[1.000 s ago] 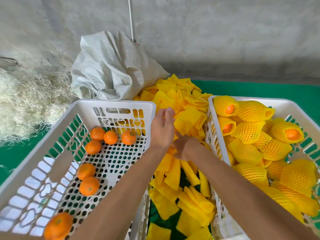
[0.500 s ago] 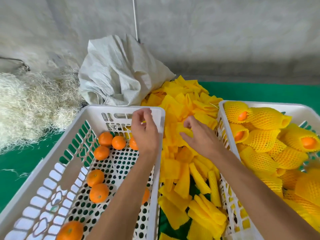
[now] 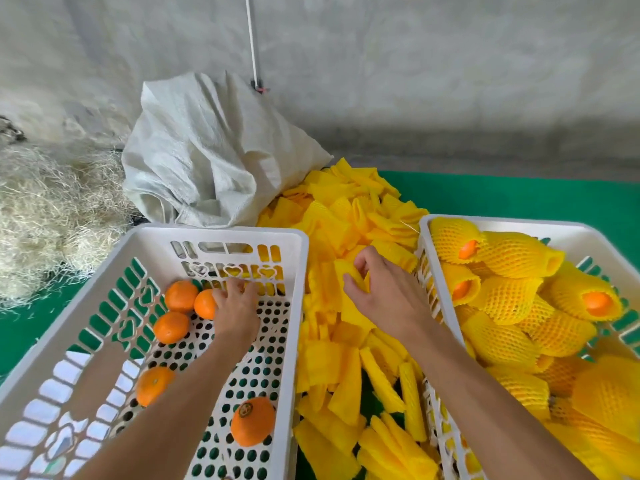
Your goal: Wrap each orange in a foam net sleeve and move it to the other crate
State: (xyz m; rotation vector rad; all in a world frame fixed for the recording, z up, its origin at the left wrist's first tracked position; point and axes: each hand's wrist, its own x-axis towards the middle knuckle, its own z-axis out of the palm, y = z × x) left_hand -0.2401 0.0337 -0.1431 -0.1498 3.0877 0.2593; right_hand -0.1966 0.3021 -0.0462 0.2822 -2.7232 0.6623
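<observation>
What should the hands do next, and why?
Probably the left hand should close round the orange under its fingers at the far end of the left crate and lift it. The right hand is already pinching a flat yellow foam sleeve from the pile between the crates, so fruit and sleeve can then meet.

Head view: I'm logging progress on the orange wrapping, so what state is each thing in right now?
Left hand: down in the left crate, fingers on an orange hidden under it.
Right hand: pinching a foam sleeve from the pile.
Left crate: holds bare oranges, mostly empty.
Right crate: filled with sleeved oranges.
Sleeve pile: loose, flat, heaped between the crates.
White sack: crumpled, slumped against the wall.
</observation>
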